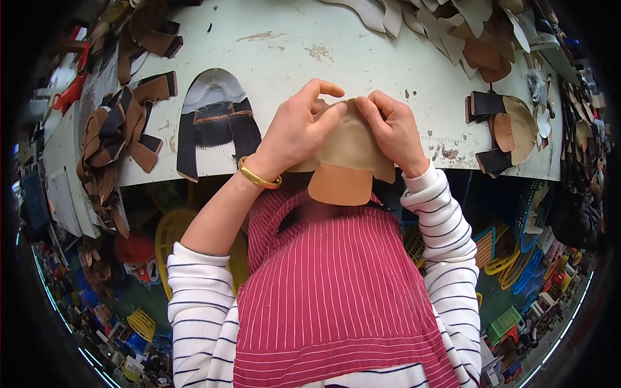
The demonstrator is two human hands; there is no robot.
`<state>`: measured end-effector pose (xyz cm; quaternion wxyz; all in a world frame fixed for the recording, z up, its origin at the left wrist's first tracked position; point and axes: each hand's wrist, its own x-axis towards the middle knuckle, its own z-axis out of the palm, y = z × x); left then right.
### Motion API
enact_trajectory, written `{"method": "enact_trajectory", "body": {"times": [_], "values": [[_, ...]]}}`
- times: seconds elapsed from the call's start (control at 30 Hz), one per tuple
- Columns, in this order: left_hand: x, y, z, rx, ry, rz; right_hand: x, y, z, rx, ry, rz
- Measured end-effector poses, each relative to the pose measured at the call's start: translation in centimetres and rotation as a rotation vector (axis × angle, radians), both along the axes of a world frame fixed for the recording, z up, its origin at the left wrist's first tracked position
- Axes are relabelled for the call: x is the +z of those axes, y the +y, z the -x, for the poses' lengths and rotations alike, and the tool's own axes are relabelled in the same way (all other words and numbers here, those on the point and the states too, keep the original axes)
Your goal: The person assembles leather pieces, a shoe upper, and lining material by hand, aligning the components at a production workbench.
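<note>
A beige shoe upper point(349, 143) with a tan tongue point(341, 185) hangs between my two hands over the table's near edge. My left hand point(294, 129), with a gold bangle at its wrist, grips the upper's left side; the thumb lies along it and the index finger curves above. Pinched at the top edge, the upper is also in my right hand point(393, 128), thumb and bent fingers closed on it. Fingers behind the piece are hidden. Left of my hands lies a black upper point(217, 126) with a grey toe, flat on the table.
A beige and black upper point(517, 129) lies at the table's right end. Brown and black pieces point(123, 126) are heaped at the left edge. Leather pieces point(475, 35) are piled at the far right. Below the white table point(284, 55) stand yellow baskets point(169, 242).
</note>
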<state>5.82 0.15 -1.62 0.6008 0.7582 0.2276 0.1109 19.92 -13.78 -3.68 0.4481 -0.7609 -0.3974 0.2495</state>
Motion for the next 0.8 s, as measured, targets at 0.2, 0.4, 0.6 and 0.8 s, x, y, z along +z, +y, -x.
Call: {"method": "enact_trajectory", "body": {"times": [0.2,0.4,0.6,0.8], "values": [[0.4,0.0,1.3,-0.06,-0.025,-0.193,1.9,-0.5,1.2,0.086,0.068,-0.084],[0.3,-0.5,1.7,-0.078,-0.089,-0.356,0.9,-0.8,1.3,0.124,-0.186,-0.219],[-1.2,-0.8,1.7,-0.046,-0.271,-0.436,0.2,-1.0,1.2,0.143,-0.279,-0.317],[-1.3,-0.5,2.2,-0.13,-0.184,-0.365,-0.1,-1.2,1.2,0.222,-0.357,-0.28]]}}
